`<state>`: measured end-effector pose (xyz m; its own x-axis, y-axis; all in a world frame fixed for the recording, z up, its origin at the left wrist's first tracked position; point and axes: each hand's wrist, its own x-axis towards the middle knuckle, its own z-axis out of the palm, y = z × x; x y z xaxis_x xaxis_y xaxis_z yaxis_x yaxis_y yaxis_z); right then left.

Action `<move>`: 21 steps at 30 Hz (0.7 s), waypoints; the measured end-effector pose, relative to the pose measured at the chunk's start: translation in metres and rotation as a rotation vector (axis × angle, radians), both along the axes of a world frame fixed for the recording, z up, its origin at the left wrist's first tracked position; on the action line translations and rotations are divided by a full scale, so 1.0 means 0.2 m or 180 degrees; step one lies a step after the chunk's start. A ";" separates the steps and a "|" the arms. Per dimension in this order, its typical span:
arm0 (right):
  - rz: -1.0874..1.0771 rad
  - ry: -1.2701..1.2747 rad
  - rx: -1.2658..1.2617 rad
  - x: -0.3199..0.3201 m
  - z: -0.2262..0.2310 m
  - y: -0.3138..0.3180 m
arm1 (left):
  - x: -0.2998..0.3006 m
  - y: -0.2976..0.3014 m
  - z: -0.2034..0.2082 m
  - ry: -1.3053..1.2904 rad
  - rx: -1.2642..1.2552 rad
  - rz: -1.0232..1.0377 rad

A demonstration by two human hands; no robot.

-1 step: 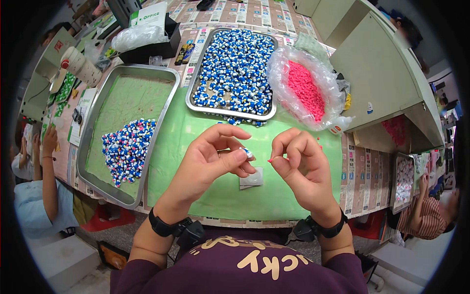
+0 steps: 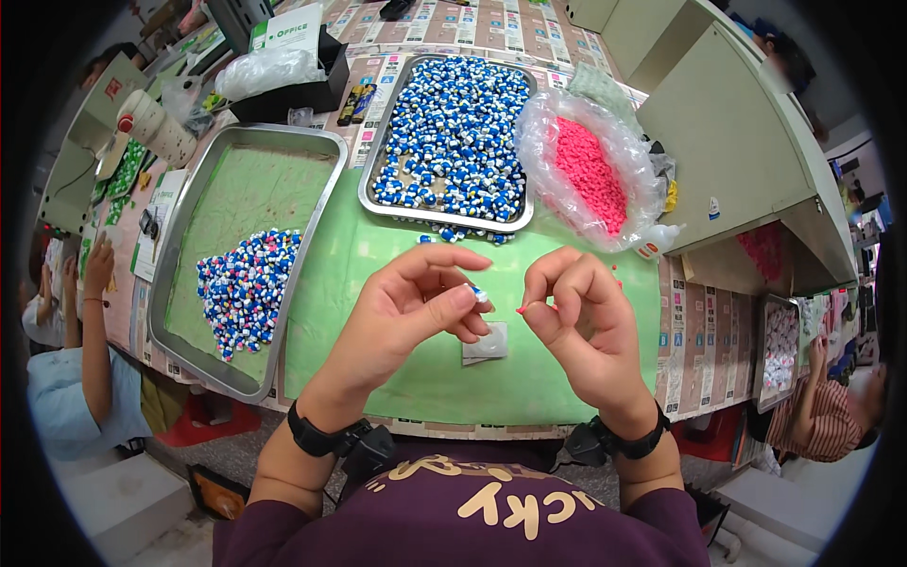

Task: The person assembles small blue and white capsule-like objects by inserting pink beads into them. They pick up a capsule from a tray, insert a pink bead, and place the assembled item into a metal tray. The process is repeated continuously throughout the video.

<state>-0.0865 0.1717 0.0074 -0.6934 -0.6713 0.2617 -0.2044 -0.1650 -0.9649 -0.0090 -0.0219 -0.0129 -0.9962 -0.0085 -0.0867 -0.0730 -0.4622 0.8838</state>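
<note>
Over the green mat (image 2: 416, 378), my left hand (image 2: 416, 298) pinches a small blue-and-white piece (image 2: 480, 294) between thumb and fingers. A short gap to its right, my right hand (image 2: 584, 317) is closed in a pinch on a tiny pink piece (image 2: 521, 310), whose tip shows at the fingertips. Between and just below the hands lies a small white square pad (image 2: 485, 343) on the mat. Beyond them, a metal tray (image 2: 367, 200) is filled with blue-and-white pieces (image 2: 453, 142). Bundled pink pieces (image 2: 590, 175) fill an open clear plastic bag (image 2: 543, 170) at the far right.
A second metal tray (image 2: 326, 142) at left holds a heap of blue, white and pink pieces (image 2: 248, 288). A small white bottle (image 2: 658, 238) lies by the bag. A pale cabinet (image 2: 737, 142) stands at right. Co-workers sit at left (image 2: 71, 387) and right (image 2: 822, 416).
The blue-and-white piece in my left hand has turned very slightly. Otherwise both hands keep their places.
</note>
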 end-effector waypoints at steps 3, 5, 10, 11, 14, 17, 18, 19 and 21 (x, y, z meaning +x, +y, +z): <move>-0.0041 0.0161 -0.0095 0.02 0.00 -0.02 | 0.00 -0.03 -0.03 -0.0012 -0.0049 -0.0255; -0.0123 0.0258 -0.0204 0.03 -0.01 -0.04 | 0.00 -0.02 -0.02 -0.0100 0.0096 -0.0190; -0.0424 0.0727 -0.0110 0.06 -0.03 -0.11 | -0.01 0.02 -0.04 -0.0046 0.0310 -0.0006; -0.0460 0.0860 -0.0055 0.06 -0.03 -0.12 | -0.01 0.02 -0.04 -0.0023 0.0334 0.0043; -0.0529 0.1112 -0.0011 0.06 -0.04 -0.14 | 0.00 0.01 -0.05 0.0044 0.0334 0.0125; -0.0559 0.1280 0.0063 0.06 -0.05 -0.15 | 0.00 0.01 -0.05 0.0117 0.0335 0.0180; -0.0569 0.1336 0.0104 0.06 -0.05 -0.15 | 0.00 0.01 -0.04 0.0144 0.0343 0.0196; -0.0592 0.1362 0.0136 0.06 -0.05 -0.15 | 0.00 0.01 -0.05 0.0224 0.0226 0.0277; -0.0637 0.1415 0.0193 0.07 -0.05 -0.15 | 0.01 0.02 -0.06 0.0386 -0.0013 0.0440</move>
<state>-0.0719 0.1417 -0.0021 -0.6405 -0.5594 0.5262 -0.6205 -0.0267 -0.7837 -0.0061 -0.0180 -0.0255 -0.9886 -0.1463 0.0344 0.0983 -0.4567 0.8842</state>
